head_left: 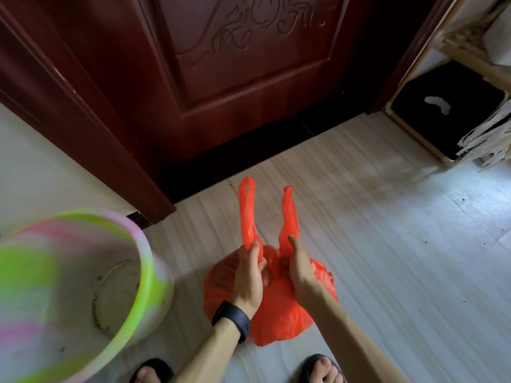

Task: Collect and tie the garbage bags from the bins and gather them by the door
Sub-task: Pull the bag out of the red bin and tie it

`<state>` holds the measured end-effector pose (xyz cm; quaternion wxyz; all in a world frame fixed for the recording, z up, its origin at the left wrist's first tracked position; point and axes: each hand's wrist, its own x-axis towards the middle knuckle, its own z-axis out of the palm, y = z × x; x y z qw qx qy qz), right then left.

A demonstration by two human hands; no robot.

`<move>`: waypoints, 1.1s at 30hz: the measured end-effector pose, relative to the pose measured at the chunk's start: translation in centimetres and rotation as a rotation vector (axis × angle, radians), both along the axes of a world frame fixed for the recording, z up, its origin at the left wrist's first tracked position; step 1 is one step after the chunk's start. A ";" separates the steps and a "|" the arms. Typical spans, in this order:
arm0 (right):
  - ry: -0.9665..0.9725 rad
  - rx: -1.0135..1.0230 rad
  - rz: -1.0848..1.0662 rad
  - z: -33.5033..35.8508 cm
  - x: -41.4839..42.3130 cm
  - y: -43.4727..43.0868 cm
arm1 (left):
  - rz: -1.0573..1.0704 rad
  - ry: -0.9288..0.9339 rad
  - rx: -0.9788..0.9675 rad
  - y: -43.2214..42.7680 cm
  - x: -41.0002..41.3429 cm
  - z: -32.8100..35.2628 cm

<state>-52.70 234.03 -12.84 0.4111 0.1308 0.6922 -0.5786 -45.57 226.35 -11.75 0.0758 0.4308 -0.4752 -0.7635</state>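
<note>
A full red plastic garbage bag (279,313) sits on the pale wood floor just in front of a dark red door (249,64). Its two handle loops stand upright. My left hand (249,277), with a black band on the wrist, grips the left handle (247,214) at its base. My right hand (297,269) grips the right handle (289,217) at its base. Both hands are close together over the top of the bag.
A pink, green and white bin (143,261) stands at the left, close to the bag. A black box in a light wooden frame (442,106) sits at the right by the wall. My sandalled feet show at the bottom edge.
</note>
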 end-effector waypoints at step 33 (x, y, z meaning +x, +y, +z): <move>0.219 -0.178 0.470 2.8 -3.6 6.0 | -0.726 -0.241 0.317 -5.8 -2.7 1.4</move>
